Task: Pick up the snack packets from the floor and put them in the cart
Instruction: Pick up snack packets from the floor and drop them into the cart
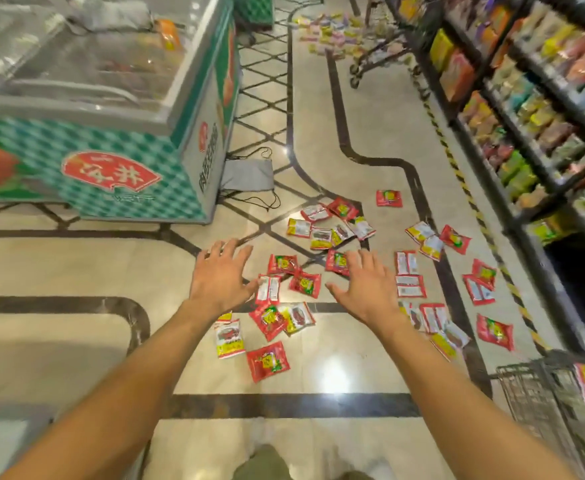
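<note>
Glossy beige marble floor holds scattered red-and-yellow foil snack packets; left hand and right hand hover spread, empty. Best gather clustered ones first, then the wire cart.

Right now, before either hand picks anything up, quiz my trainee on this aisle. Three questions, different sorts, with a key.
1. True or false: the left hand and the right hand are both open and hold nothing.
2. The nearest wire cart stands: A) at the lower right, by the shelves; B) between the two hands; C) at the person's left elbow.
3. What big thing stands left of the red snack packets on the floor?
Key: 1 true. 2 A. 3 the chest freezer.
</note>
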`<move>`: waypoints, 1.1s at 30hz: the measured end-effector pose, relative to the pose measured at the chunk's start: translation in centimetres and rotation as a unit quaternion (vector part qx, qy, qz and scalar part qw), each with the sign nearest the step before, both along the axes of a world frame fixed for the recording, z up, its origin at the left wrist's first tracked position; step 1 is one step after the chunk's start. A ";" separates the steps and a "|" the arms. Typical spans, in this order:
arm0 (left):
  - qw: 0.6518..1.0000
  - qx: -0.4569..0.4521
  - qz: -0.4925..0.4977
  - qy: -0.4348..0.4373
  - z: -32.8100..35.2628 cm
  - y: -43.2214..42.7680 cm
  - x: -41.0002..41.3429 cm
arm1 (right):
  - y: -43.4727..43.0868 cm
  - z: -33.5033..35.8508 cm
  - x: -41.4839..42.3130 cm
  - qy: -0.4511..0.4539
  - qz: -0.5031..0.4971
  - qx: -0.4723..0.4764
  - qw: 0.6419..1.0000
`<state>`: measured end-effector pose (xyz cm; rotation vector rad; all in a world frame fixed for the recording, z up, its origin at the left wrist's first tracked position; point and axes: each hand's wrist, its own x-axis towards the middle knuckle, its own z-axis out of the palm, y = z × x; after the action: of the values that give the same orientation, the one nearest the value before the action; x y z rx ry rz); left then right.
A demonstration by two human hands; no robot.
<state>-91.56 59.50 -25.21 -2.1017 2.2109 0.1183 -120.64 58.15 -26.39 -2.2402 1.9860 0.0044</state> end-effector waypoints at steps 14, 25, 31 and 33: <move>0.993 0.083 0.074 0.026 -9.2 -2.8 10.5 | -6.8 -8.3 12.5 0.004 0.084 0.101 0.991; 0.983 0.130 0.123 0.042 -18.1 -9.4 14.6 | -15.0 -17.6 17.0 -0.015 0.093 0.182 0.979; 0.977 0.175 0.109 0.052 -27.3 -13.1 18.0 | -17.7 -27.1 20.8 -0.033 0.070 0.223 0.972; 0.977 0.179 0.098 0.065 -31.9 -13.7 19.1 | -18.2 -31.7 21.9 -0.035 0.063 0.242 0.968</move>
<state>-72.47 45.80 -57.13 -2.1449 1.8607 0.6335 -98.76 39.99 -58.11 -2.0048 1.5859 0.3778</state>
